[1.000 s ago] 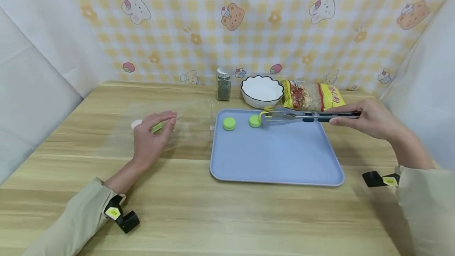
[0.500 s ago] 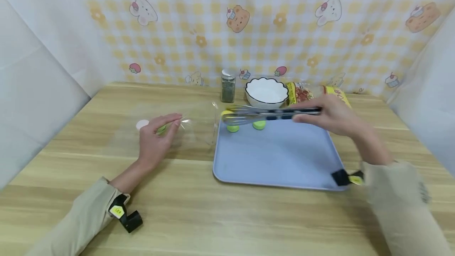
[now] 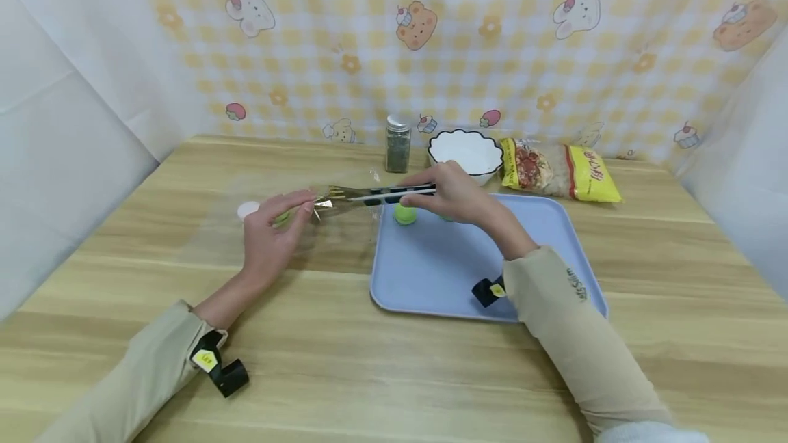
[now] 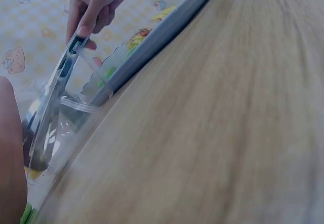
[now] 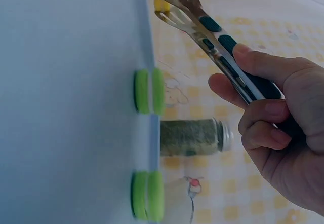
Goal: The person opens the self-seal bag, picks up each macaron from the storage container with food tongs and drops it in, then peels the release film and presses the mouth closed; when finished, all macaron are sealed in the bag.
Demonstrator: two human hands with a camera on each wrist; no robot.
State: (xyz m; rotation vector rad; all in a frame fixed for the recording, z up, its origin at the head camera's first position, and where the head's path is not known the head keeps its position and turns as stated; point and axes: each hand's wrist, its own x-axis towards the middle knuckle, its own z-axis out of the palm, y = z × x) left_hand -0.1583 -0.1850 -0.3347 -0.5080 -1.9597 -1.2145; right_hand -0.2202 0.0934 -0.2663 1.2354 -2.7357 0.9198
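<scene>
At the left, my left hand (image 3: 271, 238) pinches the upper edge of a clear plastic bag (image 3: 351, 231) between thumb and fingers. Something green (image 3: 281, 219) shows by that hand, partly hidden by the fingers. My right hand (image 3: 452, 193) grips a pair of metal tongs (image 3: 375, 197) with dark grip pads. Their slotted ends point left, at the bag's mouth near my left fingers. A small yellow thing (image 5: 162, 1) shows at the tong tips; its kind is unclear. Two green macarons (image 5: 149, 91) sit on the blue tray (image 3: 425, 279), partly covered by my right hand in the head view.
Behind the tray stand a spice jar (image 3: 398, 145), a white scalloped bowl (image 3: 466, 149) and a yellow food packet (image 3: 557, 169). A pale round spot (image 3: 248, 209) lies left of my left hand. A patterned curtain (image 3: 369, 53) hangs at the back.
My right hand has carried the tongs leftward from over the tray to the bag's mouth. The left hand keeps its pinch, almost in place. Both macarons stay on the tray.
</scene>
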